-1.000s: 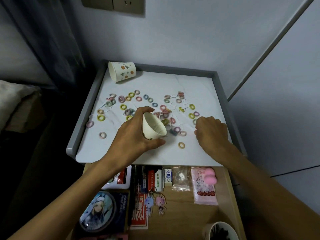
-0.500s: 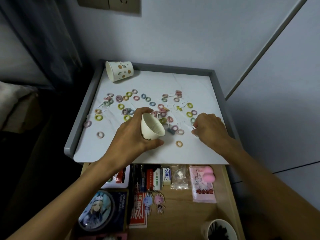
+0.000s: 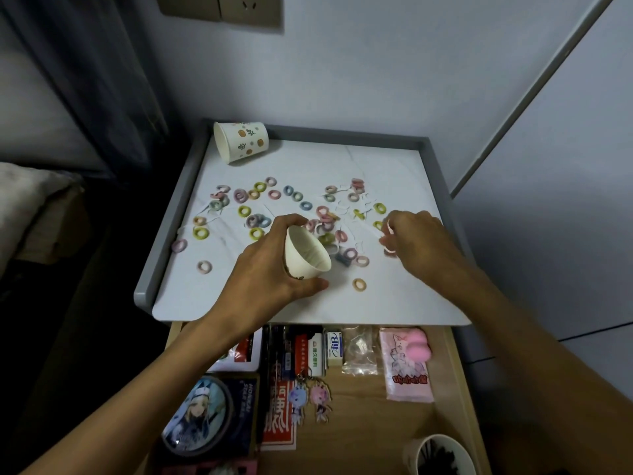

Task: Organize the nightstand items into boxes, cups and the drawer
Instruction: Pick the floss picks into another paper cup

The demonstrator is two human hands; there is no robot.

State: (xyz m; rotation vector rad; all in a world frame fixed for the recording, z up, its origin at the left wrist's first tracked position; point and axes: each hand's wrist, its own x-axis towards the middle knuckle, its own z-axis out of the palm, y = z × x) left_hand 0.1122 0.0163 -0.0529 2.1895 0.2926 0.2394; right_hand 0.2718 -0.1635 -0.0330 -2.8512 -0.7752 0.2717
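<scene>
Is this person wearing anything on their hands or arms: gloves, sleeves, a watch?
Nothing visible. The left hand and right hand are ungloved, no rings showing; both forearms are uncovered to the picture's edge, with no watch or bracelet.

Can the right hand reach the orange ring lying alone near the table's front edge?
Probably yes. The orange ring lies on bare tabletop, just left of the right hand, with nothing covering it, though its fingers seem to pinch other rings.

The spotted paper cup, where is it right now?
In the head view, the spotted paper cup lies tipped in the far left corner of the nightstand, by the grey rim, beyond the scattered colourful rings.
</scene>
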